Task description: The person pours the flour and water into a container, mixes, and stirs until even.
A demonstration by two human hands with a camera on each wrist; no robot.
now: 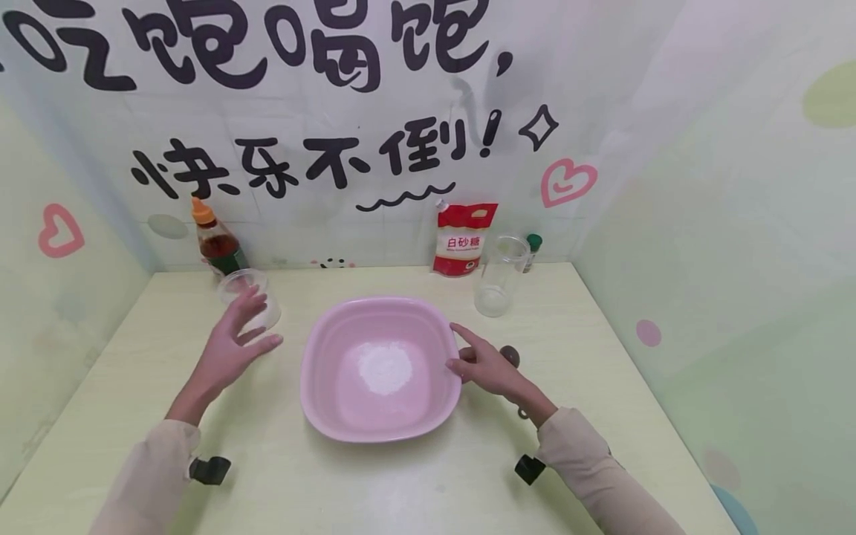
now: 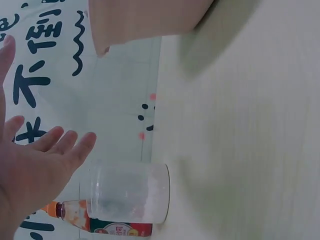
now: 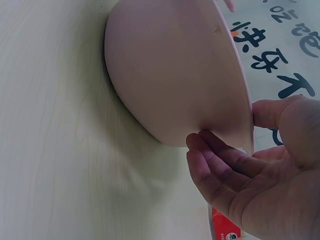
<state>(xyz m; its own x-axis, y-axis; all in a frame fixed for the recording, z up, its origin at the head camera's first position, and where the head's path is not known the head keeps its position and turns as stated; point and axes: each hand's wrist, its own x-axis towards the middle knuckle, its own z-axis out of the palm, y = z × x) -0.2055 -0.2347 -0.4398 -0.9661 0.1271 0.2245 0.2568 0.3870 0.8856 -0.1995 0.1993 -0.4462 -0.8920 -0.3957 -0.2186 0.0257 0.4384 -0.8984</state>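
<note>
A pink plastic basin (image 1: 381, 416) stands on the table, and nothing lies inside it. My right hand (image 1: 491, 368) is at its right side. In the right wrist view that hand (image 3: 270, 175) pinches the basin's wall (image 3: 175, 75), thumb at the rim and bent fingers against the outside. My left hand (image 1: 230, 345) hovers left of the basin, apart from it, with spread fingers. Just beyond it stands a clear jar (image 1: 270, 316), partly hidden by the hand in the head view. The left wrist view has the jar (image 2: 130, 192) below the left hand (image 2: 40, 167).
Behind the jar is an orange-capped sauce bottle (image 1: 221, 249). At the back right stand a red-and-white sugar pouch (image 1: 460, 241), a clear tall cup (image 1: 498, 282) and a small green-capped bottle (image 1: 533, 249). A dark round object (image 1: 510, 355) shows behind the right hand. Walls enclose the table's back and sides.
</note>
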